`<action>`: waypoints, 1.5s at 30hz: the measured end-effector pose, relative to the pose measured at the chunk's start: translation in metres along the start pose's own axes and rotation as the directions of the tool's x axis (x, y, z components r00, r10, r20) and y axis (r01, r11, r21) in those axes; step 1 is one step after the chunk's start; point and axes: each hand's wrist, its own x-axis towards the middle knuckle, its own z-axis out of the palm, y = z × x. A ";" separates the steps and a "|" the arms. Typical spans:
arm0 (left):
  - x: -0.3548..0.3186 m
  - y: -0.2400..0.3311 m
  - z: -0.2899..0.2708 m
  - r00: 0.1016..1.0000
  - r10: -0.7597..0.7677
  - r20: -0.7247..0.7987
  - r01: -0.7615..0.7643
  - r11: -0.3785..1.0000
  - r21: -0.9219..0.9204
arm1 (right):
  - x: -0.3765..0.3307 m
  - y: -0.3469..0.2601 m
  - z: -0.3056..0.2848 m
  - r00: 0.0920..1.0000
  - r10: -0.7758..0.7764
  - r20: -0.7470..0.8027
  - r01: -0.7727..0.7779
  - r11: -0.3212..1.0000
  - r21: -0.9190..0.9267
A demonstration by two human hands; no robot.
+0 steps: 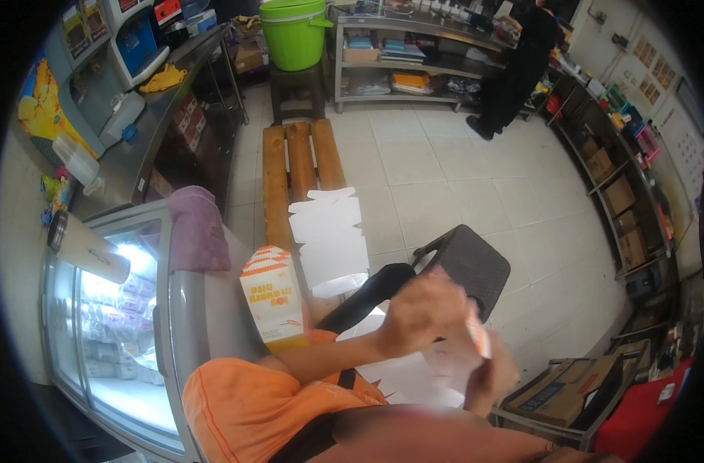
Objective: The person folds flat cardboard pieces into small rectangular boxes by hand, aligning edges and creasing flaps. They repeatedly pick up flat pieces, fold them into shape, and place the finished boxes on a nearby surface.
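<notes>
In front of my lap both hands are smeared by motion. My left hand (425, 312) looks curled, but its fingers are too blurred to read. Lower and to the right, my right hand (494, 378) is closed around a white-and-orange paper food box (479, 333), seen almost edge-on. Below the hands, white card sheets (425, 380) lie across my lap. A stack of folded white-and-orange paper boxes (273, 297) stands to the left of my left forearm. Beyond it, flat unfolded white box blanks (330, 243) rest on the near end of a wooden bench.
A dark plastic stool (471, 266) stands just past my hands. At left is a lit glass-door fridge (124, 332) with a purple towel (197, 228). The wooden bench (299, 158) leads to a green bucket (293, 35). A person in black (521, 69) stands at the far counter.
</notes>
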 end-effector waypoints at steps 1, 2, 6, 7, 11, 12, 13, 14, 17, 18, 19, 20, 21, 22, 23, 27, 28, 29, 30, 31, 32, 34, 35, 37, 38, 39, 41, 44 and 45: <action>0.003 0.001 0.001 0.988 -0.139 -0.067 0.139 0.990 -0.001 | 0.001 0.000 -0.004 0.975 0.026 -0.222 0.003 0.991 0.132; 0.007 0.001 0.002 0.967 -0.244 -0.073 0.229 0.959 -0.168 | 0.004 0.001 -0.008 0.961 0.050 -0.272 -0.011 0.989 0.144; 0.018 0.003 -0.003 0.892 -0.417 0.175 0.449 0.767 -0.458 | 0.022 -0.002 -0.011 0.911 0.119 -0.395 -0.034 0.976 0.215; 0.020 0.005 -0.003 0.941 -0.325 0.098 0.338 0.869 -0.361 | 0.026 -0.006 -0.004 0.859 0.235 -0.455 -0.136 0.961 0.241; 0.033 0.003 -0.003 0.985 0.116 -0.124 -0.131 0.985 -0.112 | 0.034 -0.019 0.009 0.871 0.146 -0.469 0.001 0.954 0.300; 0.035 0.002 -0.003 0.979 0.184 -0.089 -0.190 0.979 -0.072 | 0.034 -0.022 0.009 0.876 0.126 -0.466 0.115 0.883 0.456; 0.036 0.001 -0.003 0.970 0.241 0.024 -0.236 0.964 -0.125 | 0.032 -0.027 0.012 0.921 0.221 -0.322 0.059 0.736 0.674; 0.037 0.000 -0.003 0.964 0.252 0.089 -0.238 0.961 -0.140 | 0.033 -0.029 0.012 0.897 0.365 -0.250 -0.053 0.649 0.759; 0.038 -0.001 -0.003 0.951 0.209 0.226 -0.176 0.972 -0.156 | 0.034 -0.029 0.010 0.842 0.535 -0.071 -0.211 0.447 0.870; 0.037 0.000 -0.002 0.963 0.140 0.228 -0.103 0.981 -0.167 | 0.035 -0.029 0.011 0.856 0.505 -0.113 -0.204 0.530 0.823; 0.037 0.001 -0.001 0.970 0.096 0.224 -0.055 0.982 -0.184 | 0.036 -0.027 0.010 0.855 0.500 -0.142 -0.217 0.592 0.776; 0.036 0.003 0.000 0.971 0.020 0.238 0.026 0.981 -0.190 | 0.035 -0.026 0.012 0.851 0.496 -0.175 -0.224 0.643 0.732; 0.035 0.006 0.000 0.971 -0.054 0.232 0.125 0.944 -0.304 | 0.035 -0.024 0.013 0.876 0.364 -0.317 -0.139 0.819 0.557; 0.033 0.010 0.001 0.955 -0.156 0.253 0.251 0.881 -0.401 | 0.035 -0.023 0.015 0.881 0.201 -0.428 -0.044 0.936 0.349; 0.031 0.015 0.002 0.932 -0.242 0.272 0.349 0.804 -0.482 | 0.034 -0.022 0.017 0.869 0.032 -0.495 0.032 0.992 0.120; 0.021 0.033 0.005 0.919 -0.318 0.233 0.394 0.763 -0.513 | 0.031 -0.024 0.024 0.889 -0.001 -0.458 0.115 0.968 0.222; 0.020 0.035 0.005 0.912 -0.331 0.240 0.409 0.729 -0.549 | 0.030 -0.025 0.024 0.885 0.120 -0.450 0.092 0.902 0.422; 0.018 0.035 0.005 0.905 -0.344 0.249 0.424 0.692 -0.584 | 0.030 -0.025 0.024 0.884 0.235 -0.404 0.061 0.799 0.599; 0.017 0.036 0.005 0.892 -0.366 0.266 0.449 0.647 -0.616 | 0.029 -0.026 0.024 0.873 0.352 -0.338 0.022 0.664 0.748; 0.017 0.034 0.005 0.910 -0.337 0.240 0.411 0.666 -0.623 | 0.029 -0.026 0.023 0.880 0.380 -0.284 -0.017 0.624 0.781; 0.017 0.032 0.006 0.920 -0.318 0.228 0.388 0.671 -0.631 | 0.026 -0.028 0.022 0.892 0.406 -0.199 -0.065 0.550 0.832; 0.016 0.027 0.006 0.917 -0.313 0.245 0.396 0.670 -0.628 | 0.022 -0.029 0.023 0.867 0.493 -0.068 -0.165 0.414 0.895; 0.015 0.026 0.006 0.909 -0.333 0.250 0.414 0.667 -0.619 | 0.021 -0.028 0.025 0.863 0.492 -0.113 -0.151 0.467 0.871; 0.012 0.021 0.008 0.913 -0.315 0.260 0.408 0.676 -0.613 | 0.018 -0.022 0.024 0.893 0.421 -0.158 -0.156 0.619 0.769; 0.010 0.019 0.009 0.910 -0.312 0.273 0.415 0.681 -0.603 | 0.015 -0.023 0.024 0.863 0.496 -0.089 -0.180 0.469 0.865; 0.008 0.018 0.010 0.938 -0.249 0.242 0.345 0.743 -0.573 | 0.015 -0.022 0.025 0.873 0.467 -0.143 -0.131 0.506 0.853; 0.004 0.016 0.012 0.970 -0.149 0.191 0.227 0.837 -0.497 | 0.014 -0.016 0.023 0.940 0.248 -0.235 -0.048 0.777 0.628; 0.001 0.013 0.013 0.990 -0.084 0.109 0.122 0.909 -0.400 | 0.009 -0.019 0.025 0.934 0.331 -0.134 -0.095 0.593 0.800; 0.001 0.012 0.012 0.992 -0.071 0.104 0.106 0.914 -0.392 | 0.007 -0.019 0.026 0.925 0.345 -0.162 -0.091 0.612 0.785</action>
